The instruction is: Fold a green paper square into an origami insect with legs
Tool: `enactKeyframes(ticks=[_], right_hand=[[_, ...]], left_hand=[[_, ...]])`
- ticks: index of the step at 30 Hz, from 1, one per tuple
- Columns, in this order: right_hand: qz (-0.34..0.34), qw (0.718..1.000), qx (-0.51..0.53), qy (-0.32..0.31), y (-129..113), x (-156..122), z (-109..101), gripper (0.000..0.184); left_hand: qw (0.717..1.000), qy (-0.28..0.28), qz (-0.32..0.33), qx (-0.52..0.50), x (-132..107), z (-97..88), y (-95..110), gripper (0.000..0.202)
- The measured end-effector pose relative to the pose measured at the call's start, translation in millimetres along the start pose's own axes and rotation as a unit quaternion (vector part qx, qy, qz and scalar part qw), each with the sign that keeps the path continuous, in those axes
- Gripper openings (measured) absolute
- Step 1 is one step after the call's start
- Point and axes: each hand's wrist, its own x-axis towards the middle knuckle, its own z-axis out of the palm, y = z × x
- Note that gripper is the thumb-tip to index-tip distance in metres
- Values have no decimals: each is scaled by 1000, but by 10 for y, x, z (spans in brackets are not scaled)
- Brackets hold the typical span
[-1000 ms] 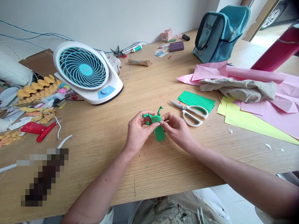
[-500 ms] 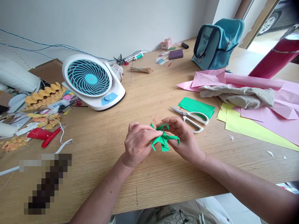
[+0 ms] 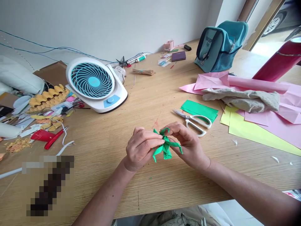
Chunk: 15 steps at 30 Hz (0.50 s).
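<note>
Between my hands is a green folded-paper piece (image 3: 167,153) with several pointed, curling arms, held above the wooden table. My left hand (image 3: 142,147) pinches it near the middle, thumb and fingers pressed together. On the other side, my right hand (image 3: 187,142) has its curved fingers at the upper and right arms of the paper; the exact contact of its fingertips is partly hidden. Just beyond the right hand lie white-handled scissors (image 3: 199,121), overlapping flat green paper sheets (image 3: 198,108).
A white fan (image 3: 92,81) stands at the back left, near a red tool (image 3: 48,136) and a heap of scraps. To the right are yellow sheets (image 3: 249,128), pink paper (image 3: 289,106), a crumpled grey cloth (image 3: 249,97), a teal bag (image 3: 216,47) and a red bottle (image 3: 275,61).
The green paper piece has tilted and sits slightly lower, its lower arms pointing further down. Both hands keep their places around it. The whole view has shifted slightly.
</note>
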Motion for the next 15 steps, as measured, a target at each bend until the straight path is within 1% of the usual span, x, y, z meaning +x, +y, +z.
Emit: enactKeyframes(ticks=[2, 5, 8, 11, 15], right_hand=[[-5, 1000, -17, -8, -7, -1, -10, 7], [-2, 1000, -14, -3, -2, -14, -15, 7], [-5, 1000, -14, -2, 5, -26, -12, 6], [-32, 999, -28, -4, -5, -18, -8, 6], [-69, 995, -75, -2, -34, 11, -16, 11]], left_hand=[[1000, 5, 7, 10, -11, -15, -3, 17], [999, -14, 23, 29, -2, -46, 9, 20], [997, -22, 42, 59, 30, -77, 28, 18], [996, -13, 45, 81, 54, -95, 34, 12], [997, -19, 37, 69, 55, -97, 19, 10]])
